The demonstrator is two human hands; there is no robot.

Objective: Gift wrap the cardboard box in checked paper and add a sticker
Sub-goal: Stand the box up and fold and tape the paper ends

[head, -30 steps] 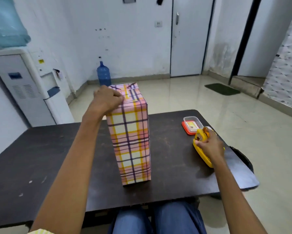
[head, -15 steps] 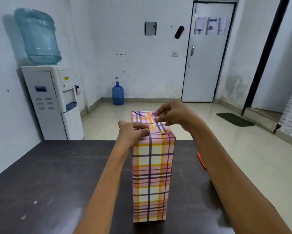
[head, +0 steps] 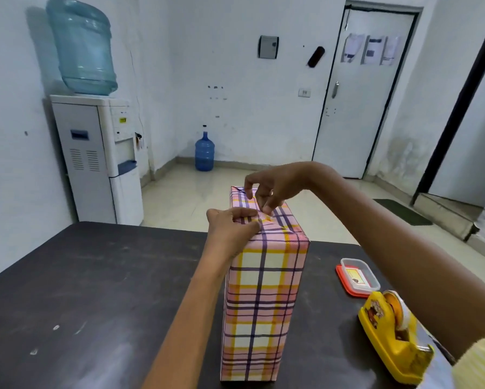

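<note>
Pink, yellow and purple checked paper covers every visible face of the tall box, which stands upright on its narrow end near the middle of the dark worktop, close to the near edge.

From the head view, both hands meet on the top end. The left hand has its fingers curled over the near-left top edge and holds the folded flaps down. The right hand comes in from above, its thumb and fingertips pinched together at the seam where the folds cross. I cannot tell whether a strip of tape sits between them.

On the right of the worktop a yellow tape dispenser stands well apart from the box, with a small clear container on a red lid just behind it; something yellow lies inside, perhaps the stickers.

The step in hand looks like closing and fixing the top end folds. Next, the seam probably needs pressing flat while the left hand keeps the flaps from springing up. After that comes the sticker, not seen on the paper so far.
</note>
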